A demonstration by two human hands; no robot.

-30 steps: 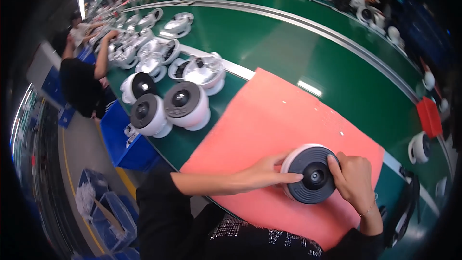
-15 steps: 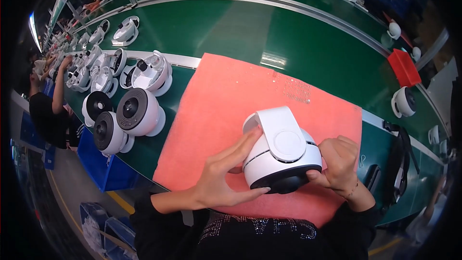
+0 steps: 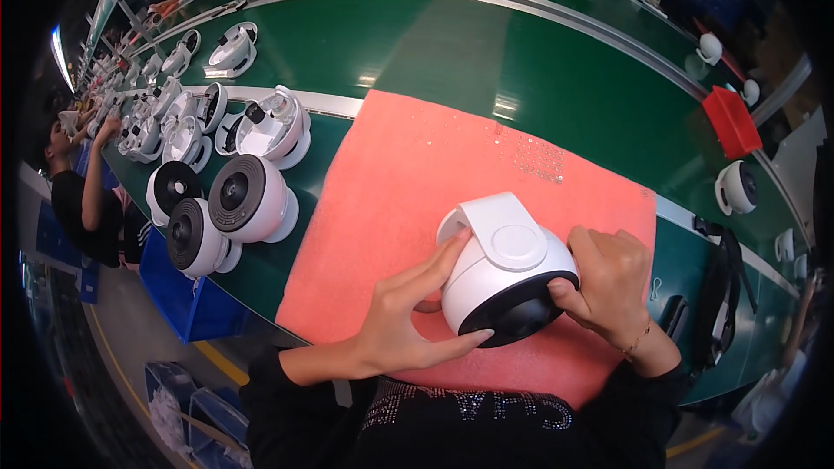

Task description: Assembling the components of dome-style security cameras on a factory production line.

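A ball-shaped white device (image 3: 476,276) with a black round face (image 3: 521,311) and a white curved bracket (image 3: 508,230) lies on the pink mat (image 3: 400,174) in front of me. Its black face points toward me. My left hand (image 3: 404,308) holds it from the left, thumb on the lower edge of the black face and fingers along the bracket side. On the right, my right hand (image 3: 608,287) grips it with the thumb on the black rim and the other fingers curled. The fingertips of that hand are partly hidden.
Finished-looking white-and-black devices (image 3: 248,200) and several opened white shells (image 3: 274,126) stand to the left. A co-worker (image 3: 91,200) sits beyond them. A green conveyor belt (image 3: 417,43) runs behind the mat. At right are a red bin (image 3: 730,122) and a black strap (image 3: 730,295).
The dark seam around the white shell no longer shows, and the black face has turned up slightly into view. My right hand has shifted a little, its thumb higher on the rim.
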